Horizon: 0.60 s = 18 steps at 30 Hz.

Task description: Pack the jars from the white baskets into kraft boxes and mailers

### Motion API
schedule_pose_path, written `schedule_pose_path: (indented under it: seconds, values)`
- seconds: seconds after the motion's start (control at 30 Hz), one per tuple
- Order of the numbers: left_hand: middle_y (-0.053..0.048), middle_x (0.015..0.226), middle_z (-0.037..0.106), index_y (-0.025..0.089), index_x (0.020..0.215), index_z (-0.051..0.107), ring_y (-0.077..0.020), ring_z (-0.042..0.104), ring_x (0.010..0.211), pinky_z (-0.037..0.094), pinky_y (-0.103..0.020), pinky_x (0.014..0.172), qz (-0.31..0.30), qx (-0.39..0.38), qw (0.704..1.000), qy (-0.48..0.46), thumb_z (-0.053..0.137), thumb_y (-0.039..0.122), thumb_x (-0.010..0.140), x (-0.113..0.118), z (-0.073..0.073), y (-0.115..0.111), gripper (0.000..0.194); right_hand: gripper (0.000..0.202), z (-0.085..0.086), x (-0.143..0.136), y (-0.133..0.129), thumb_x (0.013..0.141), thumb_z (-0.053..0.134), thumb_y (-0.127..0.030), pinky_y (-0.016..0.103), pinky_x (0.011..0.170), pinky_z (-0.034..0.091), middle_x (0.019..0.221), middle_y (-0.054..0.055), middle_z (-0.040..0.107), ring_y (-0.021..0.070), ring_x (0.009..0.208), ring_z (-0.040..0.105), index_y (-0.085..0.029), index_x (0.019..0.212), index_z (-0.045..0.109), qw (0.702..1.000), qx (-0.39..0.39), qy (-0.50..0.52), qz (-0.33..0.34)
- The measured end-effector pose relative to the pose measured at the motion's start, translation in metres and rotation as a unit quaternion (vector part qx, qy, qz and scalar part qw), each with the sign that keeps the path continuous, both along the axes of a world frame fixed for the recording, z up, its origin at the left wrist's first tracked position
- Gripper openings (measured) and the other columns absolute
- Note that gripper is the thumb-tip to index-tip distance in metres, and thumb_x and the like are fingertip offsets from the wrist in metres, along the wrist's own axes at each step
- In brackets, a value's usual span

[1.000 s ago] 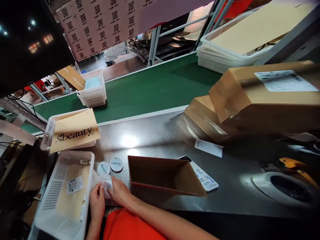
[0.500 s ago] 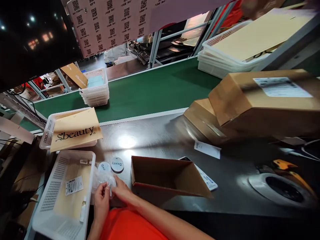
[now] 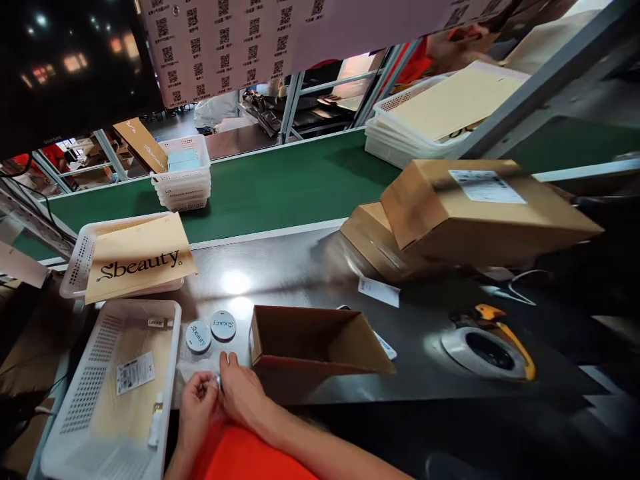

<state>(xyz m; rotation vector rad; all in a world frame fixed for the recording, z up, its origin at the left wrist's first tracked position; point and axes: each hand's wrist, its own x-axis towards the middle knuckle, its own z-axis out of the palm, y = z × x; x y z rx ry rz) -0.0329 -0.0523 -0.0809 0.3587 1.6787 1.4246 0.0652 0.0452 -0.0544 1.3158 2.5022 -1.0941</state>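
Observation:
My left hand is closed in a pinch at the table's front edge, fingertips on a crumpled clear plastic bag. Close against it, my right hand has its fingers bent down over the same spot, its thumb hidden. A small pale, shiny bit shows between the hands; whether it is part of the bag I cannot tell. Just beyond them lie two round white discs lettered "Sbeauty", a left disc and a right disc. Right of my hands an open, empty-looking cardboard box lies with its opening facing me.
At left, a white basket holds a cream mailer, a label and small white items. Behind it another basket carries a "Sbeauty" mailer. Taped cartons, a paper slip and a tape dispenser are at right. A green conveyor runs behind.
Both hands have drawn slightly back towards my body, and the plastic bag sits lower and flatter, uncovering the left disc. The whole view has shifted, moving the scene leftward.

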Motion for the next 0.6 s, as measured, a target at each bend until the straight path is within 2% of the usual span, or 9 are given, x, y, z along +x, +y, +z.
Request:
schedule_pose_path:
  seconds: [0.1,0.2,0.27,0.33,0.43,0.5,0.53,0.6]
  values:
    - [0.006,0.057,0.058,0.019,0.086,0.067,-0.0110,0.051,0.046,0.044,-0.024,0.046,0.093,0.001,0.993,-0.077,0.090,0.067,0.055,0.003,-0.009,0.003,0.060,0.060,0.003,0.000,-0.003,0.080,0.068,-0.018,0.046,0.089,0.056,0.133,0.027,0.063,0.0397,0.103,0.073,-0.011,0.139,0.058,0.999,0.020,-0.035,0.019]
    - [0.005,0.061,0.061,0.019,0.088,0.067,-0.0102,0.052,0.047,0.042,-0.022,0.046,0.152,-0.012,0.984,-0.090,0.090,0.065,0.054,-0.003,-0.019,-0.004,0.062,0.050,0.006,0.004,-0.008,0.076,0.074,-0.021,0.037,0.086,0.055,0.129,0.017,0.069,0.0324,0.101,0.073,-0.020,0.126,0.069,0.997,-0.002,0.001,0.080]
    - [0.006,0.056,0.057,0.017,0.087,0.068,-0.0088,0.047,0.045,0.037,-0.021,0.044,0.146,-0.024,0.988,-0.052,0.088,0.068,0.055,-0.010,-0.023,-0.014,0.063,0.029,0.006,0.009,-0.011,0.078,0.073,-0.026,0.030,0.083,0.054,0.112,0.007,0.075,0.0252,0.095,0.073,-0.025,0.107,0.076,0.990,-0.049,0.054,0.124]
    - [0.007,0.053,0.054,0.015,0.086,0.070,-0.0090,0.046,0.045,0.035,-0.021,0.044,0.132,-0.029,0.991,-0.016,0.087,0.069,0.057,-0.016,-0.023,-0.025,0.064,0.019,0.005,0.011,-0.011,0.086,0.064,-0.028,0.028,0.084,0.052,0.101,0.004,0.077,0.0221,0.094,0.072,-0.025,0.101,0.076,0.989,-0.069,0.075,0.103]
    - [0.005,0.054,0.057,0.014,0.087,0.073,-0.0108,0.049,0.047,0.037,-0.022,0.044,0.105,-0.036,0.994,0.015,0.083,0.072,0.060,-0.021,-0.017,-0.035,0.065,0.042,-0.004,0.009,-0.009,0.090,0.063,-0.037,0.035,0.094,0.050,0.121,0.012,0.074,0.0272,0.111,0.069,-0.019,0.128,0.067,0.999,-0.037,0.034,0.007]
    - [0.004,0.054,0.057,0.015,0.085,0.073,-0.0111,0.048,0.045,0.037,-0.023,0.043,0.097,-0.038,0.994,0.021,0.081,0.073,0.061,-0.021,-0.013,-0.038,0.064,0.056,-0.012,0.003,-0.009,0.081,0.074,-0.042,0.038,0.089,0.052,0.118,0.017,0.075,0.0322,0.108,0.071,-0.014,0.129,0.066,0.999,-0.046,0.003,-0.008]
    - [0.004,0.054,0.058,0.015,0.084,0.073,-0.0112,0.048,0.044,0.037,-0.023,0.042,0.093,-0.039,0.995,0.026,0.081,0.074,0.062,-0.022,-0.011,-0.039,0.063,0.050,-0.016,0.001,-0.010,0.078,0.077,-0.040,0.038,0.084,0.052,0.110,0.018,0.078,0.0332,0.101,0.073,-0.013,0.120,0.071,0.998,-0.055,-0.010,-0.005]
    - [0.002,0.057,0.061,0.015,0.085,0.075,-0.0124,0.051,0.045,0.040,-0.024,0.043,0.084,-0.031,0.995,0.041,0.081,0.072,0.063,-0.024,-0.008,-0.043,0.061,0.023,-0.020,-0.002,-0.013,0.081,0.071,-0.028,0.037,0.077,0.051,0.094,0.018,0.080,0.0336,0.091,0.075,-0.013,0.098,0.077,0.998,-0.062,-0.027,-0.002]
